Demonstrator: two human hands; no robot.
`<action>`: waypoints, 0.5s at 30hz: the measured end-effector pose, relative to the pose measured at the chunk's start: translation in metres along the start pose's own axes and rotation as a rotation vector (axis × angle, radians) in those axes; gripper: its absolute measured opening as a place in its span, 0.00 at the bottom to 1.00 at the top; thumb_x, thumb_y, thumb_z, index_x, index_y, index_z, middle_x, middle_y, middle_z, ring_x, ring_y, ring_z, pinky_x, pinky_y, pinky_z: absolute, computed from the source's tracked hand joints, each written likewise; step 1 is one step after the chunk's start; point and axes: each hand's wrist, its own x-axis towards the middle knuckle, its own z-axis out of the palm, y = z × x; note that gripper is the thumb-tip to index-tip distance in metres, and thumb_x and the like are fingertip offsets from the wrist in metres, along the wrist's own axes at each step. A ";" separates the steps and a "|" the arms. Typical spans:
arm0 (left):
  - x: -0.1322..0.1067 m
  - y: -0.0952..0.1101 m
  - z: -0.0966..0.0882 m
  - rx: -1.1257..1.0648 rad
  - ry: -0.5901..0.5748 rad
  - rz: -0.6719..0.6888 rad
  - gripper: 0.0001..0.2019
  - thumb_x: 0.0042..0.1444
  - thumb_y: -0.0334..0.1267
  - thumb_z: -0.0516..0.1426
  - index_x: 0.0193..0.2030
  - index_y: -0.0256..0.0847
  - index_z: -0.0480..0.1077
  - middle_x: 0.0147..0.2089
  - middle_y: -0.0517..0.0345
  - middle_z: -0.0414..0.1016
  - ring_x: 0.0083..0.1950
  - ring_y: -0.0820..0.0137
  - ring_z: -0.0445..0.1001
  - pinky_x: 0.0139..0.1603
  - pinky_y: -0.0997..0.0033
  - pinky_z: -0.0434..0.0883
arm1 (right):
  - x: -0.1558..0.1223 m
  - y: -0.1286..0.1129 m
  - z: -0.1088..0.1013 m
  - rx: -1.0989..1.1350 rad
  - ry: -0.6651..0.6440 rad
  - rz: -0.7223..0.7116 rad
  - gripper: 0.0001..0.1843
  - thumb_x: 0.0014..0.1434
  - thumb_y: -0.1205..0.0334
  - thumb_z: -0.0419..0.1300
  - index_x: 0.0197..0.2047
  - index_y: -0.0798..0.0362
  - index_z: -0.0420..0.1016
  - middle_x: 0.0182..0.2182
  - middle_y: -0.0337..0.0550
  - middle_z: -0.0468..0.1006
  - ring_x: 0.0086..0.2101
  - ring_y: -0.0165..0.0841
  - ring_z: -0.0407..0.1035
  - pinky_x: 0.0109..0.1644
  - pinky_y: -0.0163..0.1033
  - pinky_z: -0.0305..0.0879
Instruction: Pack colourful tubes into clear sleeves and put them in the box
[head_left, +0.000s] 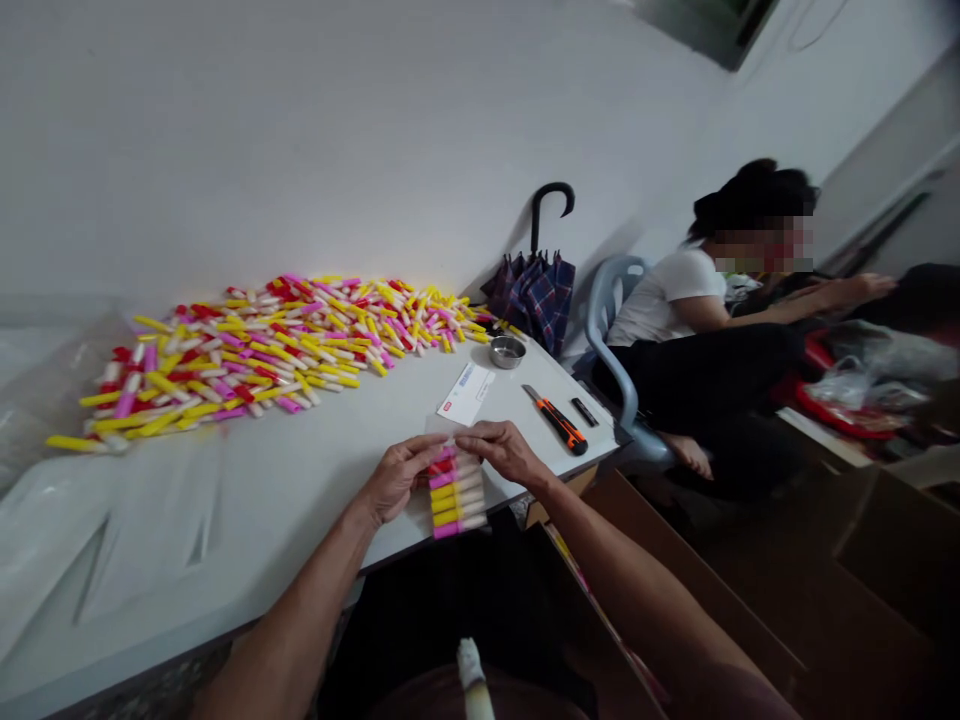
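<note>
At the front edge of the table, my left hand (403, 472) is closed on the upper left of a row of coloured tubes (456, 500). Pink, red and yellow tubes with whitish ends lie side by side in that row, which hangs toward my lap. My right hand (504, 450) pinches the top end of the same row, its fingertips close to those of my left. A clear film seems to show at the fingertips, but I cannot make it out surely. Beyond my hands spreads a large heap of similar loose tubes (277, 350).
A white printed card (466, 394), a metal bowl (508, 351), an orange-black utility knife (556, 420) and a small black object (584, 412) lie to the right. Clear plastic bags (150, 520) cover the table's left. A folded umbrella (534, 295), a seated person (697, 300) and cardboard boxes (787, 570) stand beyond.
</note>
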 end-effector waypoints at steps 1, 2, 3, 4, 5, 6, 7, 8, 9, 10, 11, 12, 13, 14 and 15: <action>0.001 0.002 -0.004 0.016 -0.032 -0.021 0.26 0.47 0.44 0.73 0.54 0.40 0.79 0.47 0.48 0.84 0.46 0.63 0.81 0.49 0.65 0.76 | 0.003 0.003 0.000 0.010 -0.017 0.003 0.19 0.62 0.46 0.65 0.44 0.53 0.87 0.33 0.42 0.81 0.33 0.33 0.70 0.39 0.37 0.65; 0.002 0.003 -0.008 0.029 -0.049 -0.035 0.27 0.48 0.43 0.73 0.55 0.41 0.79 0.48 0.47 0.84 0.48 0.63 0.81 0.50 0.64 0.76 | 0.007 0.006 -0.001 0.021 -0.028 0.006 0.19 0.62 0.46 0.65 0.44 0.52 0.87 0.34 0.42 0.82 0.34 0.34 0.70 0.40 0.37 0.65; 0.003 0.005 -0.011 0.033 -0.044 -0.037 0.26 0.47 0.42 0.73 0.54 0.40 0.79 0.49 0.47 0.84 0.48 0.62 0.81 0.50 0.63 0.76 | 0.011 0.008 -0.001 0.033 -0.035 0.007 0.19 0.62 0.46 0.65 0.45 0.52 0.87 0.34 0.42 0.82 0.34 0.34 0.71 0.41 0.38 0.66; 0.005 0.005 -0.013 0.023 -0.015 -0.025 0.24 0.47 0.42 0.73 0.52 0.39 0.80 0.48 0.47 0.84 0.47 0.62 0.81 0.50 0.64 0.76 | 0.014 0.010 -0.001 0.048 -0.047 0.004 0.19 0.62 0.46 0.66 0.45 0.51 0.87 0.35 0.43 0.82 0.35 0.35 0.72 0.42 0.38 0.67; 0.007 0.005 -0.015 0.001 0.024 -0.005 0.22 0.46 0.42 0.73 0.48 0.38 0.81 0.46 0.48 0.84 0.45 0.63 0.81 0.49 0.65 0.76 | 0.018 0.011 -0.001 0.064 -0.068 -0.006 0.19 0.62 0.46 0.66 0.46 0.51 0.87 0.36 0.43 0.82 0.36 0.35 0.72 0.43 0.39 0.68; 0.009 0.004 -0.016 -0.027 0.058 0.010 0.20 0.45 0.42 0.73 0.45 0.38 0.81 0.44 0.49 0.84 0.43 0.64 0.81 0.47 0.66 0.75 | 0.020 0.011 -0.002 0.079 -0.099 -0.025 0.18 0.62 0.46 0.66 0.46 0.50 0.87 0.38 0.44 0.82 0.38 0.36 0.73 0.46 0.40 0.69; 0.010 0.004 -0.017 -0.058 0.091 0.017 0.19 0.44 0.41 0.73 0.43 0.38 0.81 0.41 0.51 0.84 0.40 0.66 0.81 0.44 0.68 0.75 | 0.023 0.009 -0.002 0.093 -0.143 -0.050 0.18 0.62 0.46 0.66 0.47 0.49 0.86 0.40 0.45 0.82 0.41 0.37 0.74 0.48 0.42 0.70; 0.011 0.002 -0.017 -0.086 0.119 0.019 0.18 0.43 0.40 0.73 0.42 0.38 0.81 0.37 0.53 0.83 0.36 0.67 0.79 0.40 0.69 0.74 | 0.024 0.007 -0.002 0.104 -0.197 -0.079 0.18 0.63 0.46 0.65 0.49 0.49 0.86 0.44 0.47 0.82 0.44 0.38 0.74 0.52 0.43 0.70; 0.012 0.001 -0.017 -0.110 0.144 0.017 0.17 0.43 0.39 0.73 0.40 0.38 0.80 0.34 0.55 0.82 0.33 0.69 0.78 0.37 0.70 0.73 | 0.025 0.004 -0.002 0.108 -0.256 -0.106 0.19 0.64 0.46 0.64 0.50 0.48 0.85 0.48 0.48 0.81 0.47 0.39 0.74 0.54 0.44 0.69; 0.012 0.001 -0.017 -0.129 0.161 0.013 0.15 0.42 0.38 0.72 0.38 0.38 0.79 0.32 0.57 0.81 0.30 0.70 0.76 0.34 0.71 0.72 | 0.026 0.001 -0.002 0.103 -0.311 -0.127 0.19 0.65 0.46 0.63 0.51 0.48 0.85 0.51 0.48 0.80 0.50 0.40 0.73 0.56 0.45 0.68; 0.011 0.000 -0.018 -0.149 0.175 0.014 0.14 0.41 0.37 0.72 0.36 0.38 0.78 0.30 0.59 0.79 0.28 0.71 0.75 0.32 0.72 0.71 | 0.026 -0.003 -0.002 0.091 -0.355 -0.144 0.19 0.66 0.46 0.62 0.52 0.47 0.85 0.54 0.49 0.78 0.53 0.41 0.72 0.58 0.47 0.68; 0.011 0.000 -0.018 -0.173 0.186 0.018 0.13 0.41 0.36 0.71 0.34 0.39 0.77 0.29 0.60 0.78 0.28 0.71 0.74 0.31 0.72 0.70 | 0.025 -0.006 -0.001 0.073 -0.389 -0.160 0.19 0.68 0.46 0.61 0.53 0.46 0.84 0.57 0.49 0.76 0.55 0.41 0.71 0.60 0.48 0.67; 0.010 0.001 -0.018 -0.202 0.197 0.026 0.12 0.40 0.36 0.70 0.32 0.39 0.75 0.28 0.61 0.77 0.28 0.71 0.74 0.31 0.72 0.70 | 0.025 -0.010 -0.001 0.052 -0.417 -0.176 0.19 0.69 0.46 0.59 0.54 0.45 0.84 0.60 0.48 0.74 0.57 0.42 0.70 0.62 0.49 0.65; 0.010 0.002 -0.019 -0.229 0.209 0.032 0.11 0.40 0.36 0.69 0.30 0.40 0.73 0.28 0.62 0.77 0.28 0.71 0.74 0.31 0.72 0.71 | 0.024 -0.012 0.000 0.029 -0.437 -0.194 0.19 0.70 0.47 0.58 0.55 0.44 0.83 0.62 0.48 0.73 0.60 0.43 0.68 0.64 0.50 0.63; 0.010 0.003 -0.020 -0.249 0.222 0.036 0.11 0.40 0.37 0.68 0.29 0.40 0.71 0.28 0.62 0.76 0.29 0.70 0.75 0.31 0.71 0.71 | 0.023 -0.015 0.001 0.007 -0.448 -0.213 0.19 0.71 0.48 0.57 0.56 0.44 0.82 0.64 0.48 0.71 0.62 0.43 0.66 0.66 0.52 0.61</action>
